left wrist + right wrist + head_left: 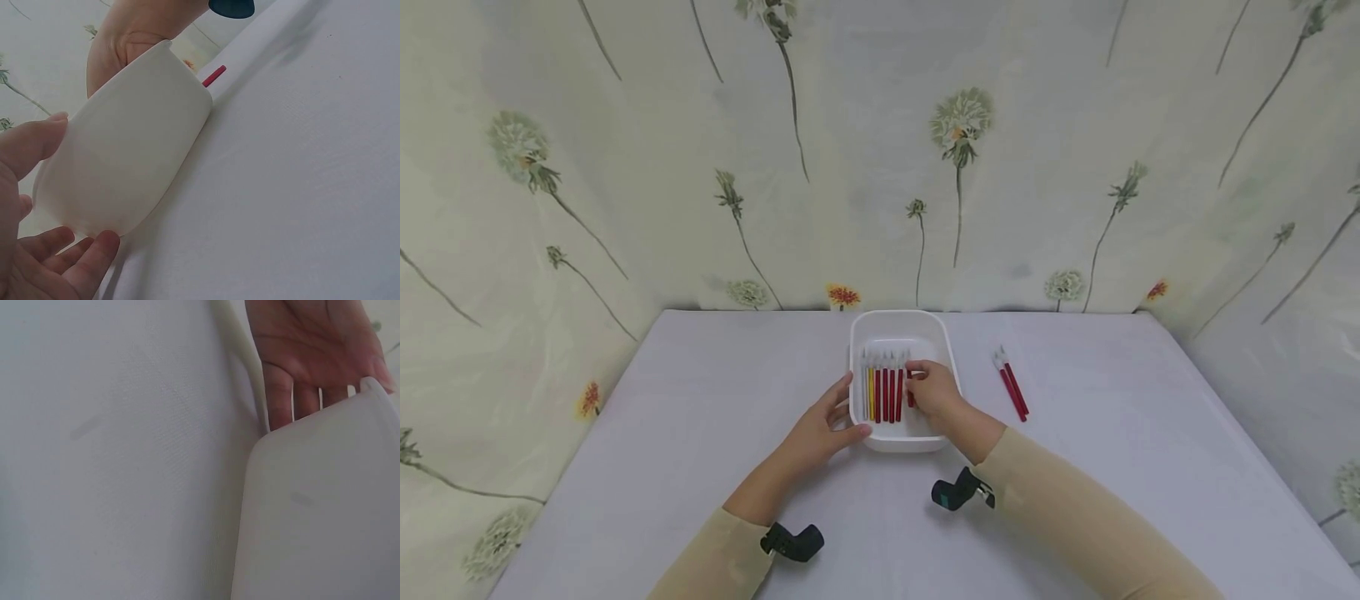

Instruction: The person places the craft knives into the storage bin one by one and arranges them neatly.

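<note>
A white plastic tray [934, 427] holds a row of slim pen-like sticks with whitish tips: one silver, one yellow [872, 396] and several red [885, 397]. My left hand [817, 431] grips its left side, thumb at the near rim and fingers against the outer wall [137, 137]. Inside the tray, my right hand [934, 390] pinches a red stick [911, 393] at the right end of the row. In the right wrist view, the tray's wall [325, 506] hides the fingertips of my right hand [312, 356].
Two more red sticks [1013, 390] lie side by side on the white-covered table [1097, 392], right of the tray. A flower-patterned cloth [865, 150] hangs behind the table. Dark wrist cameras [793, 543] sit on both sleeves.
</note>
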The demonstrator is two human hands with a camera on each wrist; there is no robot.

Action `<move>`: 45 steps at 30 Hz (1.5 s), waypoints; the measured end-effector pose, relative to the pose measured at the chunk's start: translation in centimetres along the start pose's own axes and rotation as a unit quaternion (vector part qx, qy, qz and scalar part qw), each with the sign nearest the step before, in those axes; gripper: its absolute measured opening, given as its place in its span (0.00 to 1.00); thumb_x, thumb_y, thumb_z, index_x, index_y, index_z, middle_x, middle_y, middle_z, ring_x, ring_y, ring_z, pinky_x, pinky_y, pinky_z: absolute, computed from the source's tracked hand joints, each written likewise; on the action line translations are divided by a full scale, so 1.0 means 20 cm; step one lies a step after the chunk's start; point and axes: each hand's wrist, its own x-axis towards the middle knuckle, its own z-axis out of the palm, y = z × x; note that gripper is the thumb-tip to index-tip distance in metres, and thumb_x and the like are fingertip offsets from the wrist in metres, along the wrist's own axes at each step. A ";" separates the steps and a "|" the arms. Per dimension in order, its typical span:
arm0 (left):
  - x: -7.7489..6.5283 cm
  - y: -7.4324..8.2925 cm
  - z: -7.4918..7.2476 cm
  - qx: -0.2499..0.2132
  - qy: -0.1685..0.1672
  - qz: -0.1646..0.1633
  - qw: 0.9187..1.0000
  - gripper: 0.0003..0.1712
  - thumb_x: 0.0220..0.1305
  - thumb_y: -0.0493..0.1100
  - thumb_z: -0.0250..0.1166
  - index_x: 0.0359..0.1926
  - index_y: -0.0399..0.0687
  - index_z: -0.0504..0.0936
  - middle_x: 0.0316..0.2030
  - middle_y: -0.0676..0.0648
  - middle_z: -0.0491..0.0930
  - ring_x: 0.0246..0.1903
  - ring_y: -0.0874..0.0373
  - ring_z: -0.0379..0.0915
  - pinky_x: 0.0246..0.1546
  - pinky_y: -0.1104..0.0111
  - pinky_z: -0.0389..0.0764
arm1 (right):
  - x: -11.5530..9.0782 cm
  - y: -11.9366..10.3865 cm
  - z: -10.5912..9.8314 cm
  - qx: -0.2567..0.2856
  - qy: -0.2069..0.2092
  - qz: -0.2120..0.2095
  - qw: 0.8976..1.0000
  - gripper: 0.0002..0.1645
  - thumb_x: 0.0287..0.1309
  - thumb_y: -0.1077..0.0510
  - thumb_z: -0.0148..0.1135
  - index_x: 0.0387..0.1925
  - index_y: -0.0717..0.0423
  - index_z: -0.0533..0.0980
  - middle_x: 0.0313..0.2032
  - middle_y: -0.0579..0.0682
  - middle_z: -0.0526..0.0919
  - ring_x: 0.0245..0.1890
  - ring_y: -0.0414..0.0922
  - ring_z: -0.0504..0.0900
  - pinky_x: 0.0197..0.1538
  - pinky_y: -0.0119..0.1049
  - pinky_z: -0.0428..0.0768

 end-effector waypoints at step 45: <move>0.00 0.00 -0.01 -0.009 -0.005 0.003 1.000 0.53 0.61 0.50 0.73 0.79 0.61 0.52 0.75 0.42 0.59 0.71 0.43 0.61 0.63 0.49 0.72 | -0.07 -0.05 -0.06 0.004 -0.001 -0.031 1.000 0.23 0.70 0.62 0.57 0.65 0.55 0.72 0.51 0.57 0.77 0.50 0.54 0.79 0.57 0.45 0.81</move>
